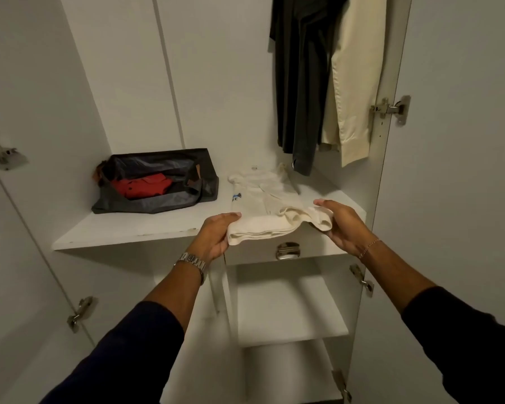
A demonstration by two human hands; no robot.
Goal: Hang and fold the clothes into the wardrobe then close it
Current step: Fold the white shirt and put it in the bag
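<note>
Both hands' fingers (pixel 229 218) lie nearly straight, flanking and touching the folded cream garment (pixel 274 217).

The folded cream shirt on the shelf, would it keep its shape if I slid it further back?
Probably not fully: the folded cream shirt looks soft, its front edge drooping over the shelf. It seems light, so it may bunch when pushed. Both hands, left hand and right hand, flank it.
</note>
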